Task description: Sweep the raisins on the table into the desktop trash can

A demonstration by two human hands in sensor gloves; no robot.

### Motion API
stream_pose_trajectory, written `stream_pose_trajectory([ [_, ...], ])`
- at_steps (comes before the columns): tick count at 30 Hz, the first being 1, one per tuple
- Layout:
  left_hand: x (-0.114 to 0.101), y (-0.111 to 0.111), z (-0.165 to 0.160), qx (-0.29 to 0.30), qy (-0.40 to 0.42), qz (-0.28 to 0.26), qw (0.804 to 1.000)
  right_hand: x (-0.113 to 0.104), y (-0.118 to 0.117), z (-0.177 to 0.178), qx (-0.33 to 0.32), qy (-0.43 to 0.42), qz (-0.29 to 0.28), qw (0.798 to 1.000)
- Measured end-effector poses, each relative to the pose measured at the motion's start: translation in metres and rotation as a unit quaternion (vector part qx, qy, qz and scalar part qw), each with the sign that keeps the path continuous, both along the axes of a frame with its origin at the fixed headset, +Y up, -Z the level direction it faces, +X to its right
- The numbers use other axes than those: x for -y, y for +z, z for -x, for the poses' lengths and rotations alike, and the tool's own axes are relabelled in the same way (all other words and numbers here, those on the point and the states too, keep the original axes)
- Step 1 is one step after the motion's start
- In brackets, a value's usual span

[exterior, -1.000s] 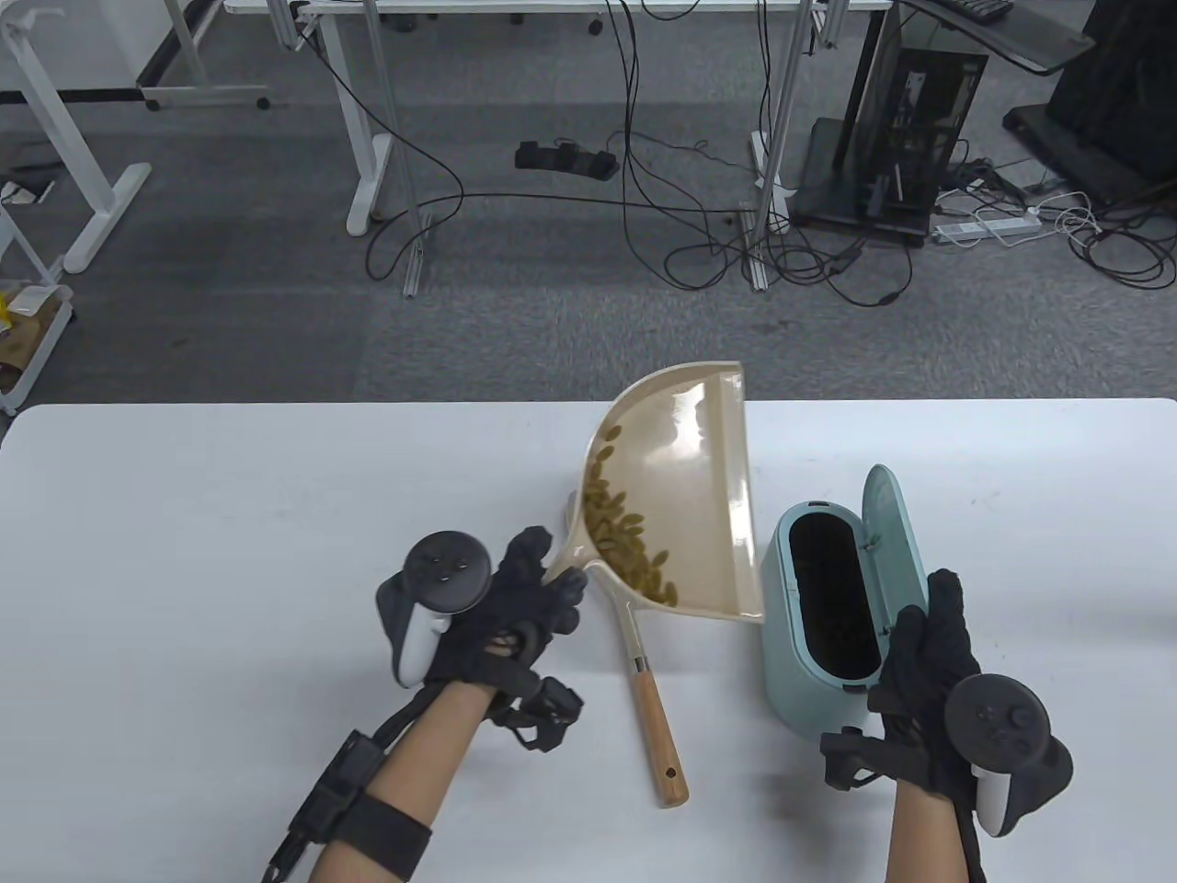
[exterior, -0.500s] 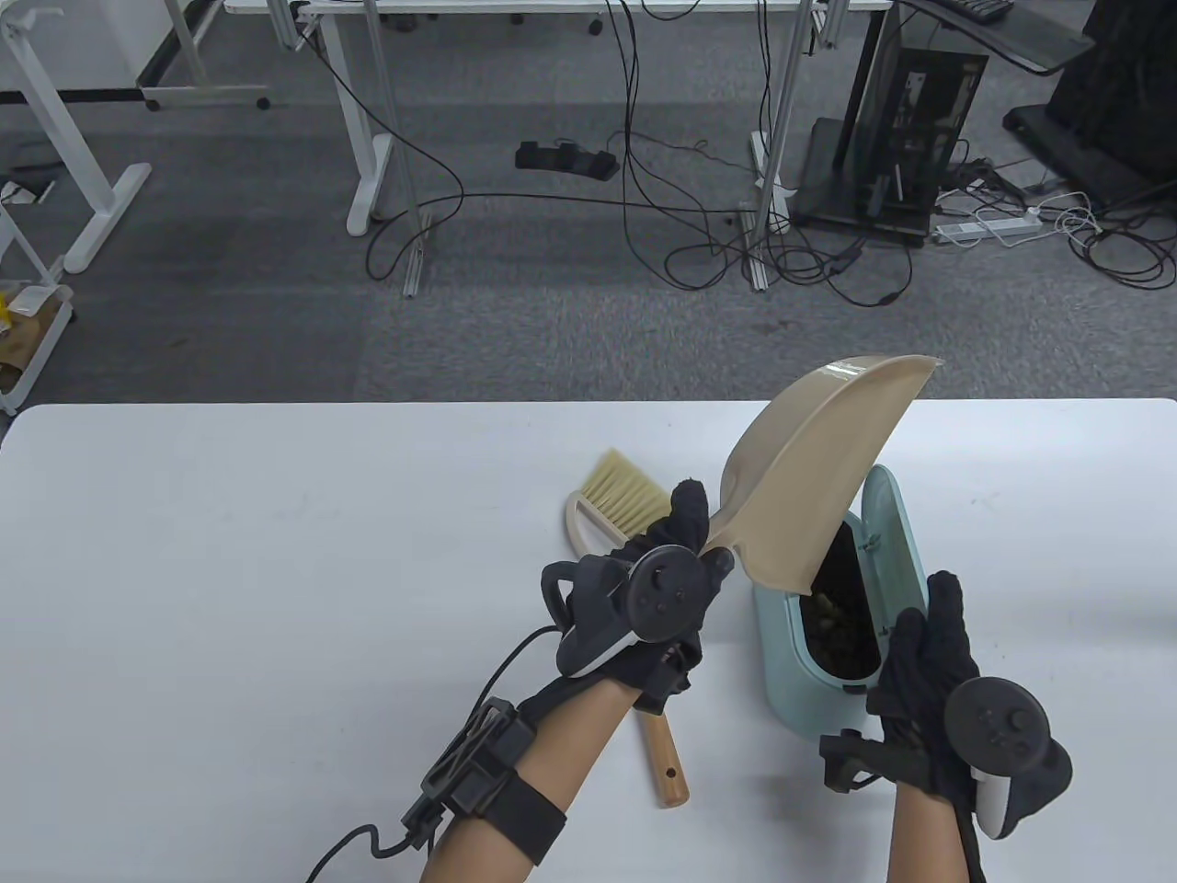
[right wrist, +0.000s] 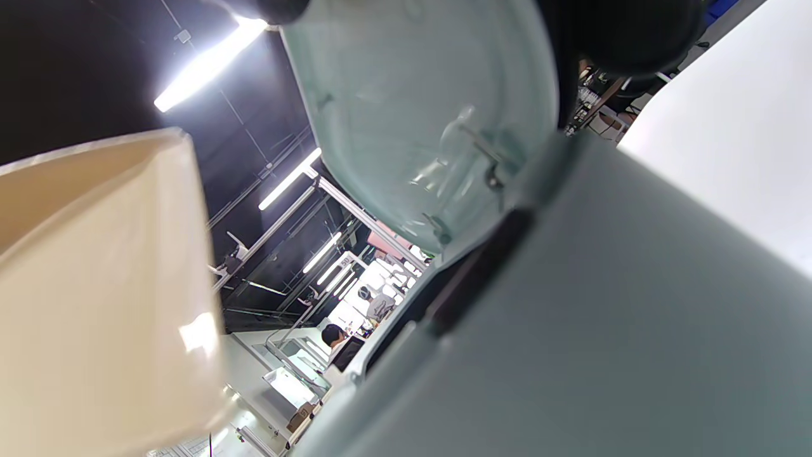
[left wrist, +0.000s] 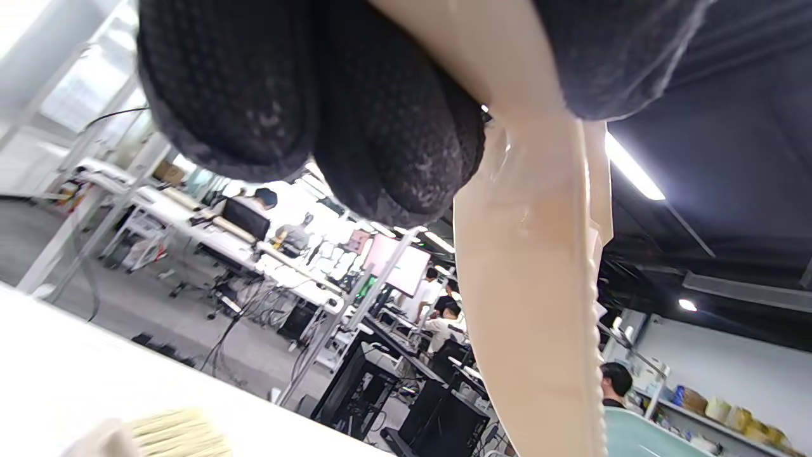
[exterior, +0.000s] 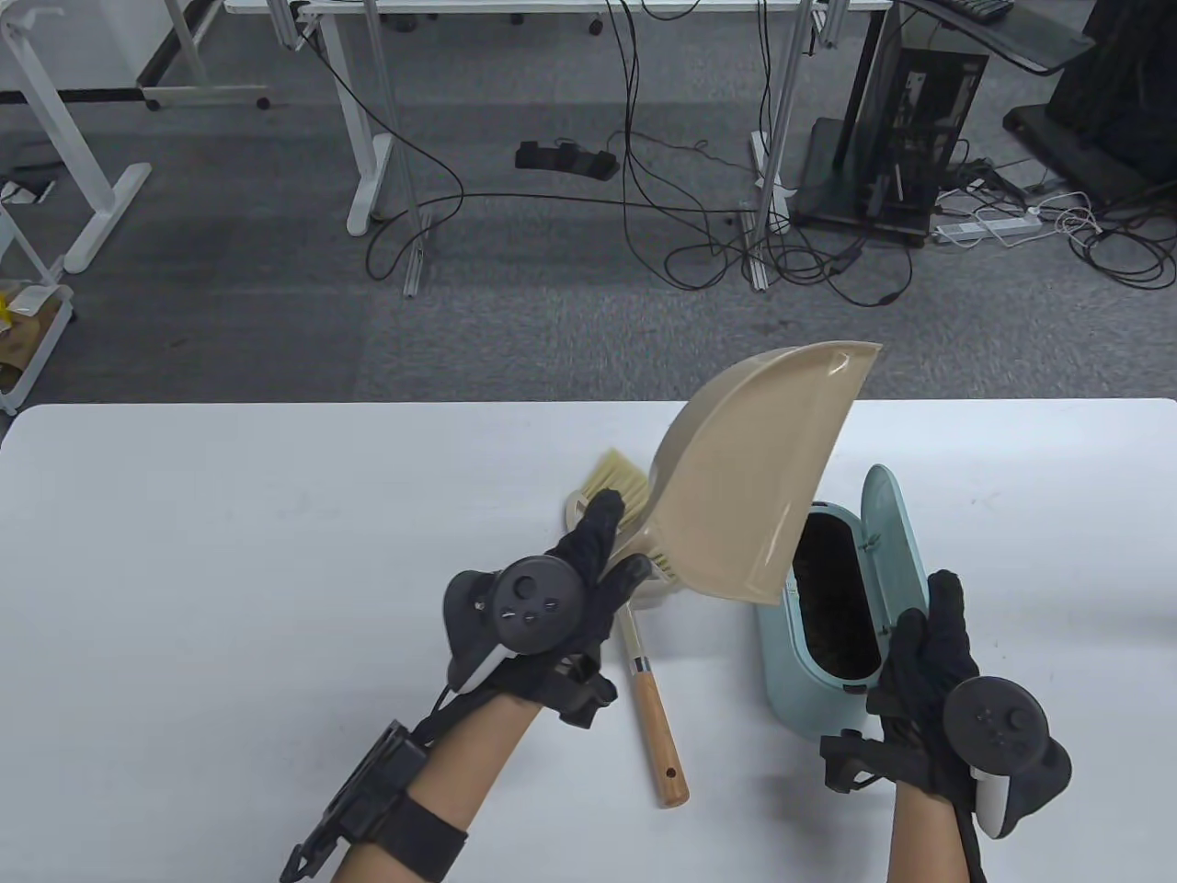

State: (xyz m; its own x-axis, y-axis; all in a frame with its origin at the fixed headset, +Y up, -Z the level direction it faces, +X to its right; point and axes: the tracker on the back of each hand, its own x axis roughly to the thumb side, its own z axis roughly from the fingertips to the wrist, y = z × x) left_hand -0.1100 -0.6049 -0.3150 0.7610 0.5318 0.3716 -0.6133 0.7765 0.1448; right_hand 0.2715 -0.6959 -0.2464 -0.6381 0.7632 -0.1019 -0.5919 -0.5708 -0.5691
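Table (exterior: 230, 570) carries the open trash can (exterior: 782, 662); right hand (exterior: 929, 681) rests against its lid, fingers extended. Dustpan (exterior: 745, 478), tipped mouth-down, hangs just left of the can, gripped at its handle by left hand (exterior: 561, 598). Brush (exterior: 644, 644) lies beneath that hand.

Raisins: apparently inside the can, dark there.

Judgement: keep the lid propped; check pan underside before lowering.

No legible writing.

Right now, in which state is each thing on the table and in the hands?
dustpan: lifted, tilted, underside to the camera.
left hand: grips the dustpan at its handle end.
trash can: upright, mouth uncovered.
lid: raised open.
right hand: rests on the trash can.
brush: lying flat on the table.
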Motion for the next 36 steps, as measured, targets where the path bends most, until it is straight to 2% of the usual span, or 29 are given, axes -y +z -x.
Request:
stream_pose_trajectory([
  [2,0.012,0.001,0.031,-0.010,0.014,0.035,0.999,0.000,0.000,0.000,0.001,0.000,0.000,1.000],
  [7,0.062,0.010,0.111,-0.051,0.039,0.133,0.989,0.000,0.000,0.000,0.001,0.007,-0.001,1.000],
  [10,0.101,0.011,0.160,-0.082,0.087,0.208,0.971,0.000,0.000,0.001,0.002,0.013,0.000,1.000],
  [12,0.118,0.012,0.182,-0.108,0.094,0.235,0.961,0.000,0.000,0.001,0.002,0.014,0.001,1.000],
  [16,0.139,0.014,0.207,-0.142,0.077,0.272,0.949,0.001,0.000,0.001,0.003,0.012,0.001,1.000],
  [21,0.159,0.009,0.217,-0.146,0.048,0.323,0.934,0.001,0.000,0.001,0.002,0.014,0.001,1.000],
  [23,0.165,0.007,0.219,-0.147,0.047,0.323,0.934,0.001,0.000,0.001,0.003,0.016,0.000,1.000],
  [27,0.174,0.003,0.224,-0.144,0.043,0.359,0.921,0.001,0.000,0.001,0.003,0.016,0.000,1.000],
  [31,0.173,0.003,0.223,-0.146,0.037,0.358,0.921,0.002,0.000,0.001,-0.005,-0.005,-0.014,1.000],
  [33,0.172,0.007,0.224,-0.142,0.025,0.330,0.933,0.004,0.000,0.000,-0.014,-0.017,-0.029,0.999],
  [36,0.159,0.019,0.224,-0.115,-0.011,0.222,0.968,-0.001,0.003,-0.004,-0.021,-0.027,-0.045,0.998],
])
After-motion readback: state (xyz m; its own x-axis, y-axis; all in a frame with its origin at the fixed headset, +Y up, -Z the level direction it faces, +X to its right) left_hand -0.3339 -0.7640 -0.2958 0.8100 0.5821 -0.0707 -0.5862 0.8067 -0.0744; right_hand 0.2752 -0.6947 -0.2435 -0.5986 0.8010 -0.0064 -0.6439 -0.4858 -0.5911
